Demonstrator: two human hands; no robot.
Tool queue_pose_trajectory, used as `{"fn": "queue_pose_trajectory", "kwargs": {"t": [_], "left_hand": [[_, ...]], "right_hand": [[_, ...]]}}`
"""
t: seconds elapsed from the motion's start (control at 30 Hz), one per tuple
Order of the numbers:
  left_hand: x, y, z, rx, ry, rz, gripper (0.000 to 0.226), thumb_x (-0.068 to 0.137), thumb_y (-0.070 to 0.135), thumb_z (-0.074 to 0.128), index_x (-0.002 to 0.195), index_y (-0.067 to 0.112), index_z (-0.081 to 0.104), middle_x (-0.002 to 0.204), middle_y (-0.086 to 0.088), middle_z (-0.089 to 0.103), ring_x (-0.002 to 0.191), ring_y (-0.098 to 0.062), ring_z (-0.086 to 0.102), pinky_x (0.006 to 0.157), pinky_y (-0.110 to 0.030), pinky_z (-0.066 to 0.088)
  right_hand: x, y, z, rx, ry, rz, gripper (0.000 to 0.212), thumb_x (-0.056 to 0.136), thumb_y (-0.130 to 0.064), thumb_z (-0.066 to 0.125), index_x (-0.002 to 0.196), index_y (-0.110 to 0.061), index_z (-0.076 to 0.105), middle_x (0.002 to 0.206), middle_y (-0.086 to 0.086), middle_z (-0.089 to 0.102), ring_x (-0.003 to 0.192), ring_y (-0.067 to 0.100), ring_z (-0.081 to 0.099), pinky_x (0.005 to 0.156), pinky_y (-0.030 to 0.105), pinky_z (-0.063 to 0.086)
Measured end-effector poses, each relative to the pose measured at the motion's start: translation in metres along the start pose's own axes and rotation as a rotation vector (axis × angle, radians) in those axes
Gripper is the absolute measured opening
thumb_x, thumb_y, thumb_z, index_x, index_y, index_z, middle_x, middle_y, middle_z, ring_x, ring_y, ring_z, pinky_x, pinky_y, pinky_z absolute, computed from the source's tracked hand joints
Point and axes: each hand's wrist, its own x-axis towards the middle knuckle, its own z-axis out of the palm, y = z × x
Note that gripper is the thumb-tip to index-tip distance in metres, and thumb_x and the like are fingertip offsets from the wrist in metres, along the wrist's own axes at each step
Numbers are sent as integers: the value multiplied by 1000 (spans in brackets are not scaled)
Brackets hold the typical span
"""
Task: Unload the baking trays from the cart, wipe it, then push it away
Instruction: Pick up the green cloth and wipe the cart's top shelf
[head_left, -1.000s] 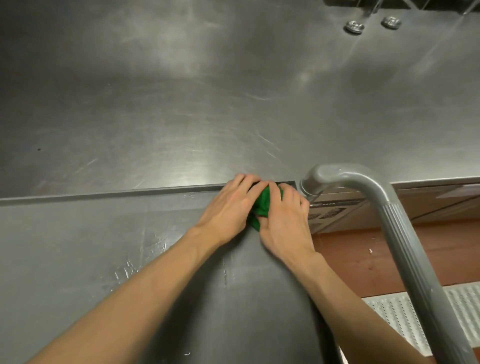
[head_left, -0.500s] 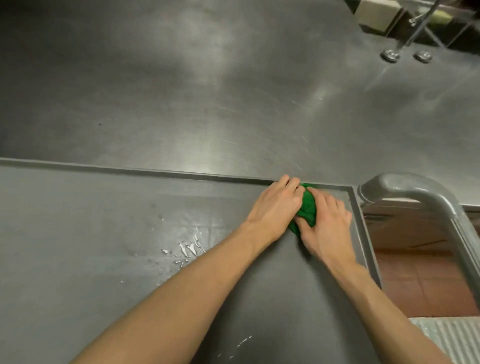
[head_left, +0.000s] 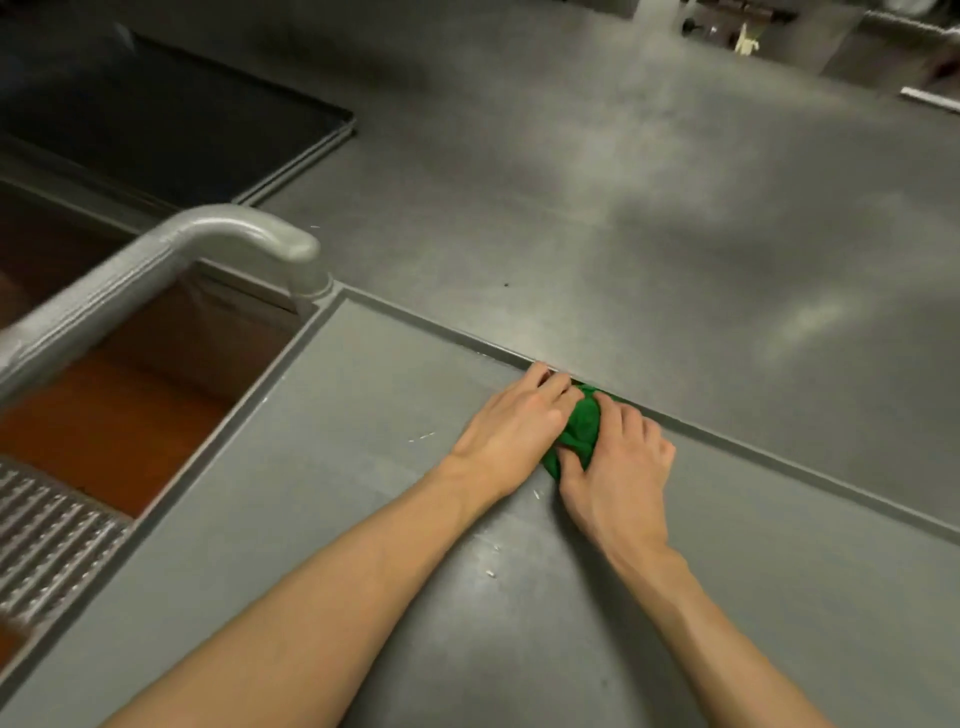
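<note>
Both hands were together on a bunched green cloth (head_left: 582, 434), which lay on the grey top shelf of the cart (head_left: 322, 467) right against its raised far rim. The left hand (head_left: 511, 428) lay over the cloth's left side with its fingers reaching to the rim, fairly straight and close together; the right hand (head_left: 615, 470) covered the right side, its thumb hooked round the near edge of the cloth and its fingers curved over the top. Most of the cloth was hidden under the two hands, so only a green wedge showed between them. The cart's rim stood flush against a steel worktable (head_left: 649, 208), whose brushed surface filled the far half of the view. At the cart's far left corner a curved grey handle (head_left: 156, 270) rose and ran back toward the lower left. A few small pale flecks (head_left: 488, 569) lay on the shelf near the forearms. On the worktable at the upper left lay what seemed to be stacked dark baking trays (head_left: 182, 130), though blur made the count uncertain. Beyond the cart's left edge the reddish-brown floor (head_left: 104, 431) showed, with a metal floor grate (head_left: 47, 545) at the lower left.
</note>
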Motion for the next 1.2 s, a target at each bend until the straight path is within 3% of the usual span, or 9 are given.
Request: {"fn": "queue_pose_trajectory", "kwargs": {"t": [0.1,0.27,0.37,0.53,1.0,1.2], "left_hand": [[-24,-50,-16,59,38,-63,49,83,18,25,115,6,59,108,-8,57,104,-27,45,81,-40,50],[-59,-124,-38,124,116,-162,54,82,20,19,117,6,58,111,-8,56,107,-26,45,85,-39,47],[-74,-155,-50,211,166,-194,33,87,9,40,114,4,59,111,-12,58,109,-30,46,90,-39,43],[-88,-189,-68,285,112,-302,29,87,2,49,115,4,55,117,-13,53,114,-29,42,89,-37,38],[-108,-173,-87,198,14,-359,22,82,0,60,103,-3,59,109,-23,60,110,-37,47,88,-49,46],[-154,-155,-97,234,-63,-362,21,76,8,65,94,-3,61,99,-25,61,99,-42,53,79,-52,47]], "right_hand": [[13,-54,20,-5,1,-74,70,70,-40,54,132,-8,52,120,14,61,107,37,53,90,48,39],[38,-132,49,-13,-16,-200,68,71,-42,51,132,-10,52,119,12,61,108,35,51,90,46,36],[52,-167,62,16,-23,-265,65,70,-39,50,129,-11,53,115,12,62,106,35,50,89,46,34],[69,-205,75,93,-68,-386,62,74,-37,55,132,-15,51,118,10,61,109,34,49,91,42,30],[68,-199,59,151,-261,-528,68,72,-44,54,136,-23,48,132,4,57,120,32,43,92,41,28],[25,-207,56,166,-285,-654,62,74,-46,55,131,-24,51,123,3,61,114,30,44,84,37,24]]}}
